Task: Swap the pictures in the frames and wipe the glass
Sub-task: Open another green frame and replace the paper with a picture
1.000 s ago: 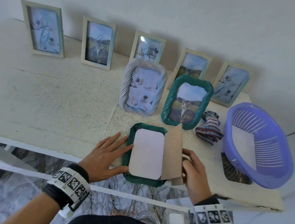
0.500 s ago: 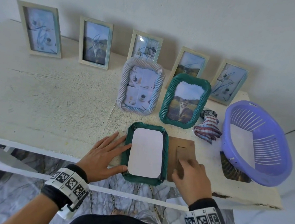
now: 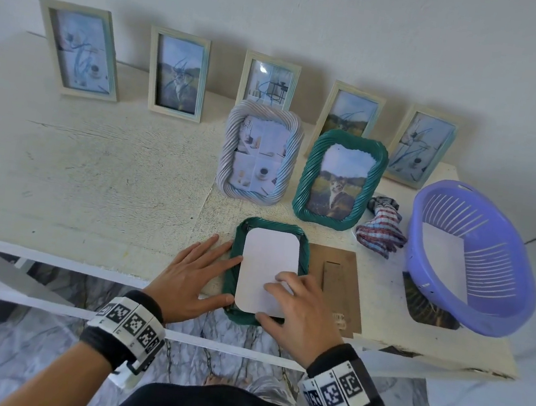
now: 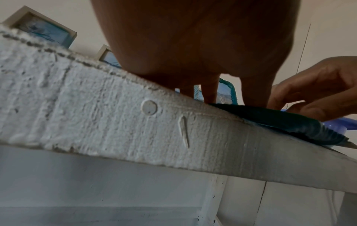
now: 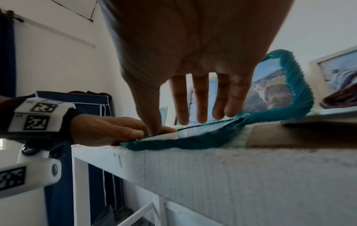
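While the left hand (image 3: pixel 196 275) lies flat against the face-down green frame (image 3: pixel 233 268) on the rough cream bench (image 3: pixel 91 178) (white wall behind), the right hand (image 3: pixel 297 305) fingers press spread on its white picture back (image 3: pixel 267 261).

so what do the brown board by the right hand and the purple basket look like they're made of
The brown board: matte, flat, thin brown sheet, likely cardboard or fibreboard; which one is unclear. The purple basket: smooth, slightly glossy, with moulded slots in its wall, so almost certainly plastic.
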A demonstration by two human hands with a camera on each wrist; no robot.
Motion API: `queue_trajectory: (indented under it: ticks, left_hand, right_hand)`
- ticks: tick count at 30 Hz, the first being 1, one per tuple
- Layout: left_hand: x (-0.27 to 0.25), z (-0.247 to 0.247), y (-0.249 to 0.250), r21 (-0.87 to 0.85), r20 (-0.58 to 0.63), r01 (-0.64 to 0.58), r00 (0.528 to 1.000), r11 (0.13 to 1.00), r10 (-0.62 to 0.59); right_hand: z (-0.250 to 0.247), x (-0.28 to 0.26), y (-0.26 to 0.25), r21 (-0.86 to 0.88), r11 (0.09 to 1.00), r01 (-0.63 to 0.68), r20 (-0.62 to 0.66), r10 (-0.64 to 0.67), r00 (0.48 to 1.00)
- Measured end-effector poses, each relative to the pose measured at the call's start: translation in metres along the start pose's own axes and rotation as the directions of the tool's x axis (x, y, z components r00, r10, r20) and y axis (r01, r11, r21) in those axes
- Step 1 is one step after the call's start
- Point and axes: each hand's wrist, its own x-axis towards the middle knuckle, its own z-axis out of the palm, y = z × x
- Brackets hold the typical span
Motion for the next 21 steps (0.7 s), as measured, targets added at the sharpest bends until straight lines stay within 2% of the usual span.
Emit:
queue_trajectory:
  ticks: [9,18,21]
  left_hand:
    - [0.000,0.001,-0.001,-0.005,-0.026,-0.014,1.000,1.000,0.014]
    - [-0.001,0.005,0.000,-0.030,-0.098,-0.023,0.995,0.999,0.020]
    - [0.000,0.005,0.000,-0.023,-0.107,-0.028,0.994,0.999,0.025]
  right_hand:
    - [0.004,0.001,-0.004,-0.059,0.998,0.004,-0.065,-0.008,0.998]
    - [-0.001,-0.004,-0.007,0.046,0.999,0.023,-0.099,-0.019,0.995]
    - [-0.005,-0.003,-0.009,0.076,0.997,-0.014,-0.113,0.022,0.993]
